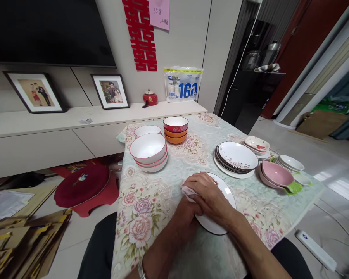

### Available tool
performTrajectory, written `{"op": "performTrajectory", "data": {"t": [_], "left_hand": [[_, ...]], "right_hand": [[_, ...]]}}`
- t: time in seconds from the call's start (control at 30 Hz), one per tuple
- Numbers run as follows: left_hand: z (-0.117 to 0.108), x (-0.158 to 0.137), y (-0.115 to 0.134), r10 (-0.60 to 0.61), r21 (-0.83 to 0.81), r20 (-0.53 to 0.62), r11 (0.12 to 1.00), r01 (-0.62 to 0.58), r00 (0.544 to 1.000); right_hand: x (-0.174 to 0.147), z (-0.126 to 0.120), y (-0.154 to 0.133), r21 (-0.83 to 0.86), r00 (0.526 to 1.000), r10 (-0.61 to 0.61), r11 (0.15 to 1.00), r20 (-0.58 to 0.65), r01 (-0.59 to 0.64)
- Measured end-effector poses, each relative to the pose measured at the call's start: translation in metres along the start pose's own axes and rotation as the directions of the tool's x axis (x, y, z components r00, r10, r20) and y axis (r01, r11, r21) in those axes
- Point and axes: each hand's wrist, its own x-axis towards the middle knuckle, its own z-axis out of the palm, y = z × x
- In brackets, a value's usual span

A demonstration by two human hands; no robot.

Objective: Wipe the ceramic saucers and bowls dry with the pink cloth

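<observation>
The right hand lies fingers curled over a crumpled white cloth, pressing it onto a round white plate on the floral tablecloth. The left hand sits mostly hidden beneath; its grip cannot be told.

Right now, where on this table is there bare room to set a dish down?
Bare cloth lies between the white bowl stack and the plate stack, below the orange bowls, and left of the hands. The right edge by the pink bowls is crowded.
</observation>
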Motion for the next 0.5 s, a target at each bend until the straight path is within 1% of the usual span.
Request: {"op": "performTrajectory", "data": {"t": [0.07,0.1,0.17,0.23,0.33,0.4,0.5], "left_hand": [[0.000,0.000,0.002,0.004,0.001,-0.005,1.000,-0.004,1.000],[0.000,0.000,0.002,-0.012,0.006,-0.018,1.000,0.012,1.000],[0.000,-0.001,0.003,-0.049,0.015,-0.042,0.999,0.050,0.998],[0.000,-0.002,0.003,-0.064,0.016,-0.043,0.998,0.065,0.997],[0.000,-0.002,0.004,-0.045,-0.008,-0.017,0.999,0.045,0.999],[-0.001,-0.002,0.005,-0.018,-0.040,-0.026,0.999,0.017,0.999],[-0.001,0.000,0.007,0.052,-0.070,-0.108,0.996,-0.060,0.993]], "right_hand": [[0.000,-0.001,0.000,-0.007,1.000,0.011,1.000,0.020,-0.011],[0.000,-0.002,0.003,-0.028,0.999,0.049,0.998,0.010,-0.048],[-0.002,-0.005,0.011,-0.079,0.984,0.174,0.981,-0.031,-0.176],[-0.005,-0.009,0.021,-0.120,0.943,0.324,0.936,-0.069,-0.331],[-0.011,-0.011,0.033,-0.198,0.861,0.504,0.840,-0.064,-0.506],[-0.015,-0.011,0.037,-0.272,0.808,0.585,0.768,-0.070,-0.580],[-0.017,-0.009,0.038,-0.357,0.741,0.663,0.670,-0.107,-0.651]]}}
